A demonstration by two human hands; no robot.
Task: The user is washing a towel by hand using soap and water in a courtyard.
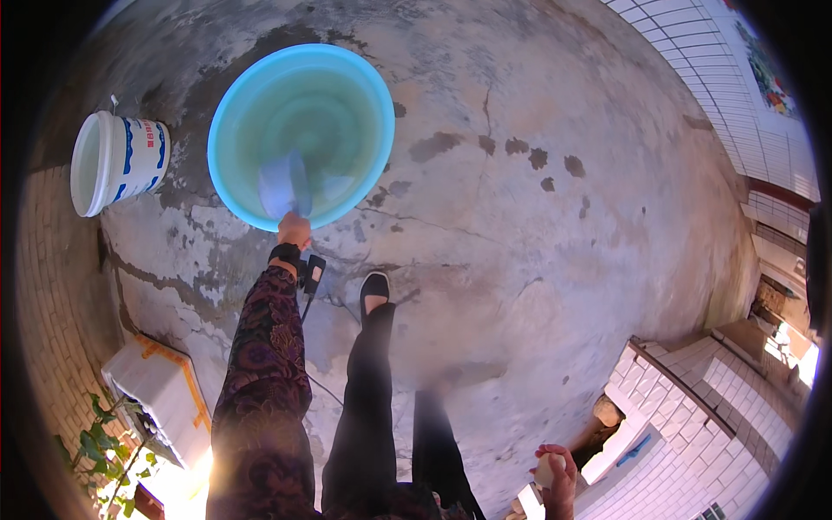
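My left hand [294, 231] grips the handle of a pale blue-violet plastic dipper [279, 185] at the near rim of a large light blue plastic basin [224, 110]. The dipper's bowl is inside the basin, tilted over cloudy greenish water [315, 97]; how deep it sits is hard to tell. A dark strap with a small black device [314, 274] and a cable is at my left wrist. Low on the right, away from the basin, my right hand [560, 484] is closed around a small pale rounded object [550, 469], partly covered by my fingers.
A white plastic bucket [140, 156] bearing writing is left of the basin. Near the left wall stands a white foam box [162, 377] with orange tape, beside a leafy plant [97, 448]. White tiled brickwork [689, 403] rises at lower right. Wet patches mark the cracked concrete floor [520, 227].
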